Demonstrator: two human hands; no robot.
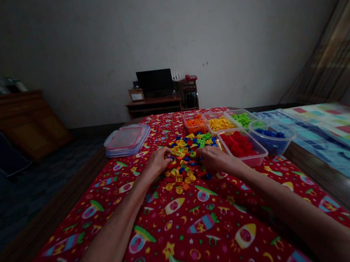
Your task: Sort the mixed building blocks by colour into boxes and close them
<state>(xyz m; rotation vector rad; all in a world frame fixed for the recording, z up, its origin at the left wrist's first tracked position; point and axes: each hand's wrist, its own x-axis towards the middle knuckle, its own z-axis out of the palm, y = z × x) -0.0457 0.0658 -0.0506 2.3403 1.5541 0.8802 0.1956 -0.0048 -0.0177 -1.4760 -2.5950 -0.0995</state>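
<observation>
A loose pile of small plastic toy bricks (182,151) in yellow, green, blue, red and orange lies on the patterned red cloth (181,224). At its left edge is my left hand (160,161), fingers curled together against the bricks; anything between the fingertips is too small to make out. My right hand (214,158) reaches into the pile's right side, its fingers bent down and mostly hidden from view. Just beyond my right wrist stands a clear box of red bricks (240,144). Yellow wheel-like pieces (179,190) lie at the pile's near edge.
Behind the red box are clear boxes of orange (195,123), yellow (220,124) and green bricks (242,119). A round tub (277,147) holds blue ones. Stacked lids (128,140) lie at left. A bed (340,129) adjoins the table's right; a monitor (155,82) stands beyond.
</observation>
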